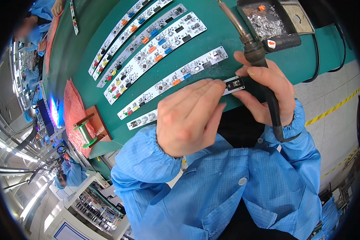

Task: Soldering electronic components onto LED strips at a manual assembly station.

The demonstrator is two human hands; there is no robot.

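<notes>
A narrow white circuit board [144, 119] lies at the green table's near edge, its middle hidden beneath my left hand [190, 116]. The fingers of that hand are pressed together over the board, close to a black component [235, 84] at the right end. My right hand [274, 86] is closed round the dark handle of a soldering iron [255, 54], whose metal tip points away at the top. Thumb and fingertips of the same hand flank the board's right end. Just beyond lies a longer curved circuit board [170, 83] with coloured connectors.
Several similar boards [156, 56] lie fanned out farther back. A black tray [268, 24] of solder scraps stands at the far right, with cables beside it. At left are a solder wire spool [84, 134] on a stand and pink bubble wrap [74, 106]. Other people sit farther left.
</notes>
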